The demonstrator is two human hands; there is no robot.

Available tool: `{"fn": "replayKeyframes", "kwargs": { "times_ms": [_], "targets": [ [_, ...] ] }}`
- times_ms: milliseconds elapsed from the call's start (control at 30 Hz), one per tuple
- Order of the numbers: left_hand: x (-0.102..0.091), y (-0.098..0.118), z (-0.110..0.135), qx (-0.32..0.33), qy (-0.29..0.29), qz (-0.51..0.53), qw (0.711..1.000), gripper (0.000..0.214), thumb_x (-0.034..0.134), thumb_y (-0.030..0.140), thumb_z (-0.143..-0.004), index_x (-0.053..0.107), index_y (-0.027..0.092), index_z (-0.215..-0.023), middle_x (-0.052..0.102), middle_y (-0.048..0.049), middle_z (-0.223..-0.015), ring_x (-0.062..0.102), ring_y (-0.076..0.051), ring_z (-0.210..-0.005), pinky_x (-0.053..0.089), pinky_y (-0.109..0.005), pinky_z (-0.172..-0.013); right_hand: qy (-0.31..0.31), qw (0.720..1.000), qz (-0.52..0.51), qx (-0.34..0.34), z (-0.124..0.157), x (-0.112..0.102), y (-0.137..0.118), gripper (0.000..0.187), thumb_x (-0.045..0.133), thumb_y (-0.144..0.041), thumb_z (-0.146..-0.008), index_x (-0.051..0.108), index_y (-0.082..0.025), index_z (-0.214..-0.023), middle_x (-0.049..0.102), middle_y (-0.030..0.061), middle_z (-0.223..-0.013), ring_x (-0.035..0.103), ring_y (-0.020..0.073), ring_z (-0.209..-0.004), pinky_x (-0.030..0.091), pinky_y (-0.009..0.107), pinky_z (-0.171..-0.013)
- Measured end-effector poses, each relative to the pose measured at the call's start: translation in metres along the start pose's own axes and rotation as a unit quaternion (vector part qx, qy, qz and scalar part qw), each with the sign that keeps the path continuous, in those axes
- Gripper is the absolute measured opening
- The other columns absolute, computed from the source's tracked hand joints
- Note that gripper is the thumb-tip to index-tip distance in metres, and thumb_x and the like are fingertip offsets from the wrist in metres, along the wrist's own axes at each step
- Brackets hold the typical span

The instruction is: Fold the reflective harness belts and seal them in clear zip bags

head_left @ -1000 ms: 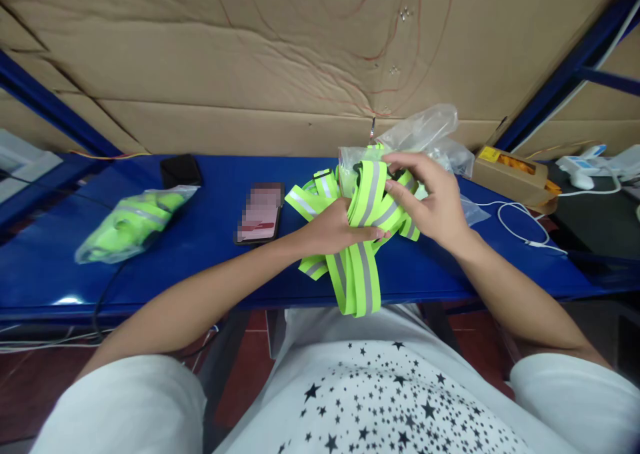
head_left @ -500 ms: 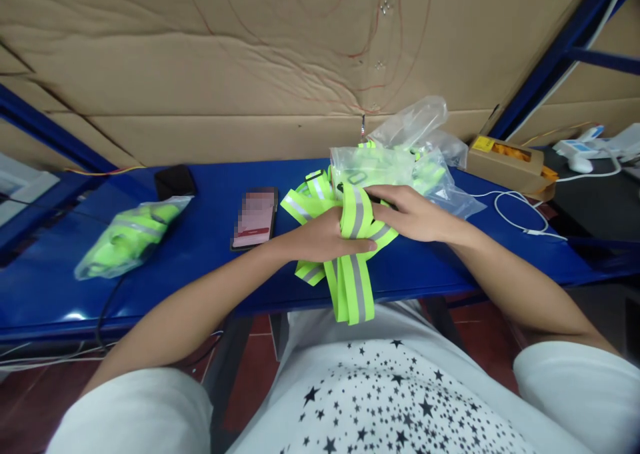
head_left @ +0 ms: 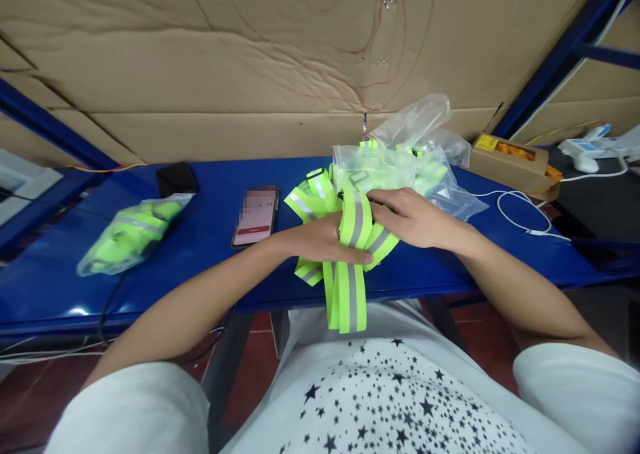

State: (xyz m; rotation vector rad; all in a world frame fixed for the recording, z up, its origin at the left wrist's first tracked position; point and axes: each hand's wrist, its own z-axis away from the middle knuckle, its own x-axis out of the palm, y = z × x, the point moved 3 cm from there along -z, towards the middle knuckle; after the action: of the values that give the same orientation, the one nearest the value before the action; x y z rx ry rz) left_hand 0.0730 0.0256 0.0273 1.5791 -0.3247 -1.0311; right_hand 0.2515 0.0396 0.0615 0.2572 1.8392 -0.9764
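A bundle of fluorescent yellow-green reflective strap with a grey stripe hangs in loops over the table's front edge. My left hand is closed around it, thumb lying across the front loops. From the other side, my right hand grips the upper part of the strap; its fingertips are partly hidden behind the band. Further strap ends with a dark buckle lie just behind my left hand. Directly behind both hands rests a clear plastic bag with more of the yellow-green straps.
On the blue table lie a phone, a dark wallet-like object and a filled bag of yellow-green straps. At right are an open cardboard box with orange contents and a white cable. A cardboard wall stands behind.
The hanging strap loops have swung slightly left and lower. My left thumb has shifted a little down. Both hands keep their hold, and the view has moved slightly.
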Motion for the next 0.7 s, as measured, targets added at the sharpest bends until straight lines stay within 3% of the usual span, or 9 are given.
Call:
{"fn": "replayKeyframes", "kwargs": {
  "times_ms": [67,133,233,333,400,500,600,700],
  "targets": [
    [0.003,0.001,-0.001,0.018,-0.029,0.061,0.998,0.034,0.082,0.041,-0.087,0.075,0.014,-0.106,0.08,-0.0099,-0.108,0.075,-0.026,-0.104,0.063,-0.036,-0.092,0.02,1.0,0.012,0.006,0.002,-0.001,0.001,0.028,0.04,-0.037,-0.106,0.057,-0.019,-0.094,0.053,-0.0012,-0.072,0.045,0.0132,-0.063,0.031,0.031,-0.064],
    [0.005,0.0,-0.002,0.033,-0.062,0.116,0.991,0.032,0.077,0.037,-0.092,0.075,0.015,-0.116,0.079,-0.0119,-0.119,0.075,-0.026,-0.114,0.063,-0.038,-0.101,0.05,0.999,0.021,-0.002,0.002,-0.001,0.004,0.03,0.042,-0.038,-0.107,0.06,-0.02,-0.123,0.06,0.0,-0.079,0.052,0.0158,-0.066,0.037,0.031,-0.066],
    [0.005,-0.006,-0.004,0.025,-0.06,0.154,0.986,0.034,0.077,0.038,-0.094,0.075,0.014,-0.118,0.079,-0.0138,-0.121,0.078,-0.026,-0.11,0.065,-0.038,-0.097,0.12,0.987,0.043,-0.101,0.002,0.0,0.006,0.046,0.044,-0.031,-0.106,0.048,-0.02,-0.15,0.066,0.01,-0.111,0.064,0.0233,-0.097,0.05,0.039,-0.084],
    [0.004,-0.012,-0.004,0.036,-0.04,0.142,0.988,0.034,0.076,0.04,-0.095,0.075,0.014,-0.118,0.079,-0.0138,-0.12,0.079,-0.025,-0.104,0.067,-0.038,-0.093,0.152,0.962,0.061,-0.219,0.002,0.002,0.005,0.047,0.036,-0.021,-0.107,0.053,-0.022,-0.151,0.059,0.0156,-0.135,0.059,0.0266,-0.127,0.05,0.046,-0.104],
    [0.004,-0.011,-0.003,0.056,-0.026,0.105,0.993,0.033,0.074,0.041,-0.096,0.075,0.015,-0.116,0.08,-0.0123,-0.117,0.078,-0.024,-0.105,0.066,-0.037,-0.094,0.131,0.958,0.046,-0.249,0.003,0.003,0.005,0.049,0.032,-0.02,-0.109,0.054,-0.023,-0.152,0.06,0.0148,-0.138,0.06,0.0243,-0.128,0.051,0.044,-0.105],
    [0.004,-0.007,-0.002,0.073,-0.004,0.052,0.996,0.034,0.07,0.045,-0.098,0.075,0.015,-0.113,0.081,-0.0109,-0.111,0.077,-0.025,-0.105,0.065,-0.037,-0.093,0.087,0.962,0.024,-0.256,0.004,0.002,0.004,0.049,0.038,-0.037,-0.112,0.052,-0.021,-0.157,0.068,0.0136,-0.134,0.067,0.0236,-0.121,0.054,0.041,-0.102],
    [0.003,-0.006,-0.003,0.087,0.01,0.025,0.996,0.037,0.07,0.05,-0.096,0.076,0.015,-0.106,0.08,-0.0104,-0.106,0.077,-0.025,-0.101,0.064,-0.036,-0.089,0.083,0.964,0.052,-0.245,0.005,0.004,0.004,0.077,0.056,-0.066,-0.101,0.048,-0.017,-0.16,0.068,0.0163,-0.14,0.066,0.0305,-0.127,0.052,0.048,-0.108],
    [-0.001,-0.014,-0.005,0.084,0.053,-0.008,0.995,0.039,0.072,0.05,-0.093,0.072,0.015,-0.112,0.078,-0.0114,-0.112,0.074,-0.027,-0.104,0.063,-0.037,-0.088,0.098,0.966,0.099,-0.216,0.005,0.01,0.006,0.083,0.065,-0.064,-0.096,0.044,-0.017,-0.162,0.063,0.018,-0.15,0.061,0.035,-0.137,0.046,0.054,-0.116]
  ]
}}
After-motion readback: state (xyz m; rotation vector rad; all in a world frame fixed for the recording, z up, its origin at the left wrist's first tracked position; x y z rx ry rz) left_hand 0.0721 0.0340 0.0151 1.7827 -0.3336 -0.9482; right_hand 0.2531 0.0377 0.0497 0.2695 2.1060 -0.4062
